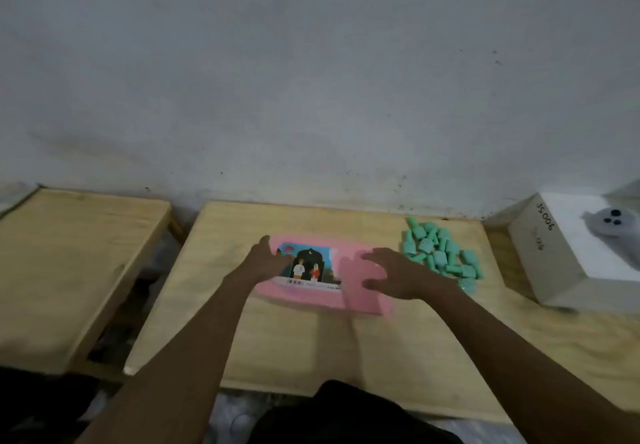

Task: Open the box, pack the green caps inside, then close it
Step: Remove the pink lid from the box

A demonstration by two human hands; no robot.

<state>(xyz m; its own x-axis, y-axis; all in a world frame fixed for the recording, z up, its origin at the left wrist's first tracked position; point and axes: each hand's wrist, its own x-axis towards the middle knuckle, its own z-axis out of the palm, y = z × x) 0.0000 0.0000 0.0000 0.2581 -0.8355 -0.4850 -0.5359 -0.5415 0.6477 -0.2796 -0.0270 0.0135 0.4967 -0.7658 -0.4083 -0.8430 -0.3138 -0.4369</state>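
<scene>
A flat pink box (360,296) with a printed picture on its lid lies closed in the middle of the wooden board (294,346). My left hand (266,258) rests at the box's left end, fingers over the far left corner. Above the right half of the lid hovers my right hand (394,272), fingers spread, holding nothing. A heap of several green caps (441,253) lies on the board just right of the box, partly behind my right hand.
A white carton (540,253) marked "JS006" with a grey device on top stands at the right. A second wooden board (65,263) lies to the left, across a gap. A grey wall rises directly behind the boards.
</scene>
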